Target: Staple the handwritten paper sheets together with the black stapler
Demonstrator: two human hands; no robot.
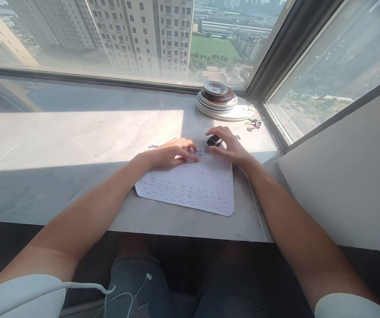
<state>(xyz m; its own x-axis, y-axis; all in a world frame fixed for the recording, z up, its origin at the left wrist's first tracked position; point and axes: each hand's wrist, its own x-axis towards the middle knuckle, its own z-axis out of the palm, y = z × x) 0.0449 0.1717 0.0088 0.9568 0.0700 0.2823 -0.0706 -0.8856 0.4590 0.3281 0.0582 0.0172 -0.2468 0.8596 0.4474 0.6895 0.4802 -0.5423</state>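
Observation:
A white sheet [190, 176] with cut corners lies on the sill, marked by rows of short dark dashes along its near and right sides; I cannot tell if these are drawn or small loose pieces. My left hand [176, 152] rests on the sheet's far left part, fingers apart, tips beside a cluster of tiny dark bits [202, 153]. My right hand [227, 145] is curved at the far right corner, thumb and fingers apart. A small black object [213, 140] shows between them; its kind is unclear. Partly behind my left hand lies a thin pen-like stick [153, 146].
A stack of plates [216, 101] stands in the far corner by the window frame. Keys [255, 124] lie right of it. The pale stone sill [60, 141] stretches left, partly sunlit. A white wall [348, 176] bounds the right. White earphones [148, 277] hang over my lap.

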